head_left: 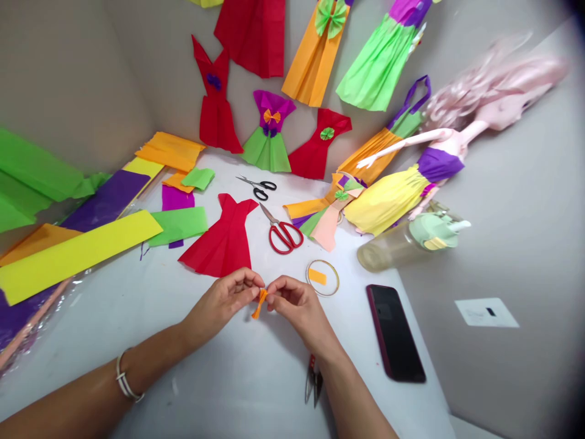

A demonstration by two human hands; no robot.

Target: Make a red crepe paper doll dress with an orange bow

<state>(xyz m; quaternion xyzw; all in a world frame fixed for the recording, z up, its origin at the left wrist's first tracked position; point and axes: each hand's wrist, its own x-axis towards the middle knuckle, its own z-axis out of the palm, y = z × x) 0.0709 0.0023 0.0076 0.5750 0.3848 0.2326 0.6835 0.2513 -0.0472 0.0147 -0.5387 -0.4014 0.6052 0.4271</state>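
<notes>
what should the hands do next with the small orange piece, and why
Perhaps use the right hand to fan out the lower end of the orange piece while the left hand pinches the top: both hands meet at its upper part, and the narrow, creased end sticks out free below.

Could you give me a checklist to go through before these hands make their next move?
1. Small orange piece pinched: ok; the left hand and right hand both have it at their fingertips.
2. Its gathers secured: cannot tell; fingers cover its upper end.
3. Red dress on the table close by: ok; just beyond the hands.
4. Red-handled scissors clear of the hands: ok; beside the dress.
5. Snips fully in sight: not ok; the right forearm partly hides them.
6. Flat orange strip inside the ring: ok.
</notes>
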